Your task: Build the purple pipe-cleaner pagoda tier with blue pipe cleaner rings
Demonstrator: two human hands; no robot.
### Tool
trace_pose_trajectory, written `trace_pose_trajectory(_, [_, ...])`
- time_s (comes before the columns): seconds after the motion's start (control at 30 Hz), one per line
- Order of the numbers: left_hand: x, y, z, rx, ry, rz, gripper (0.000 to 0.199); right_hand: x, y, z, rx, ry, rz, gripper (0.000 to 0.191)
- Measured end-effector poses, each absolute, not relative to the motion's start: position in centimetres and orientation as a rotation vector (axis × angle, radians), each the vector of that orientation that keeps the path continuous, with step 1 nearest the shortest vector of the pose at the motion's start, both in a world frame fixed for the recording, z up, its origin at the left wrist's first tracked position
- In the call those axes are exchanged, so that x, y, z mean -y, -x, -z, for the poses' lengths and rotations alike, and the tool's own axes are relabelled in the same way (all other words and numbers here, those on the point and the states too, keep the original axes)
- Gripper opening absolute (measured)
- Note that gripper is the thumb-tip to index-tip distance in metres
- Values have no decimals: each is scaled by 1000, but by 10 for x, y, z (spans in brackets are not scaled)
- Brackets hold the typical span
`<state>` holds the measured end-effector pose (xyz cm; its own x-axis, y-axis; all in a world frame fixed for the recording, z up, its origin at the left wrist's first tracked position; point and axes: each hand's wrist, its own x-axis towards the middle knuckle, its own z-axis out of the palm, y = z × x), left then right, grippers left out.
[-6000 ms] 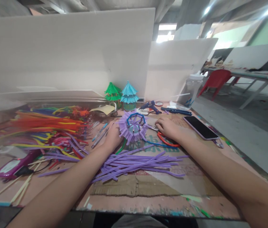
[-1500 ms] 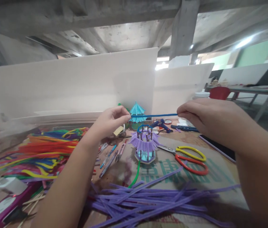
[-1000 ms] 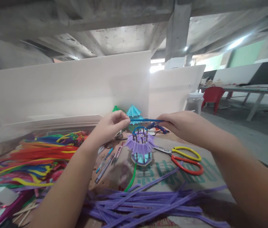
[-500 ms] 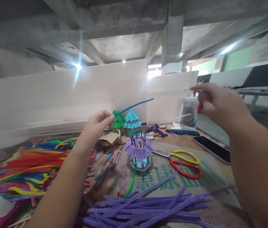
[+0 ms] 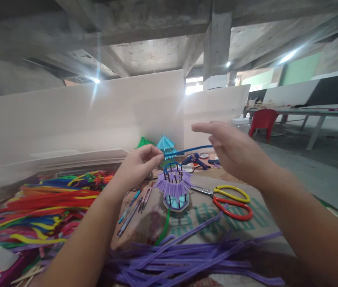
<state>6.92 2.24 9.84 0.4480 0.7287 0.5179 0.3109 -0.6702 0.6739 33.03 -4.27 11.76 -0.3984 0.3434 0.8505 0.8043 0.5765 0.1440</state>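
Observation:
My left hand is closed, pinching one end of a blue pipe cleaner between thumb and fingers. The strip runs rightward in the air to my right hand, whose fingers are stretched out with the index pointing left; whether it touches the strip's far end is hidden. Below and between my hands stands a small pavilion-like model with dark posts, a purple fringe, a blue ring on top and a light blue base. Green and light blue tiered pipe-cleaner roofs stand behind it.
Scissors with yellow and red handles lie right of the model. Purple pipe cleaners are heaped in front, mixed coloured ones at left. Pens, a glue gun and a lidded jar are also on the table.
My right hand has swung left and inward from beside the jar to the blue strip's far end. My left hand has shifted slightly right and lower, still pinching the strip, which is now more level.

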Motion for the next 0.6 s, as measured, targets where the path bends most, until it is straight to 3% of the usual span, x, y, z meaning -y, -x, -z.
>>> trace_pose_trajectory(0.27, [-17,-80,-93,-809,-2335,-1175,20,28,-309,-98,2185,826,709,23])
trace_pose_trajectory(0.43, [-25,-72,-94,-882,-2436,-986,28,21,-309,-92,2135,839,620,21])
trace_pose_trajectory(0.5, [-34,-66,-91,-950,-2530,-860,39,20,-308,-91,2130,906,596,20])
trace_pose_trajectory(0.6, [-54,-54,-81,-989,-2628,-614,74,20,-304,-90,2151,1050,591,21])
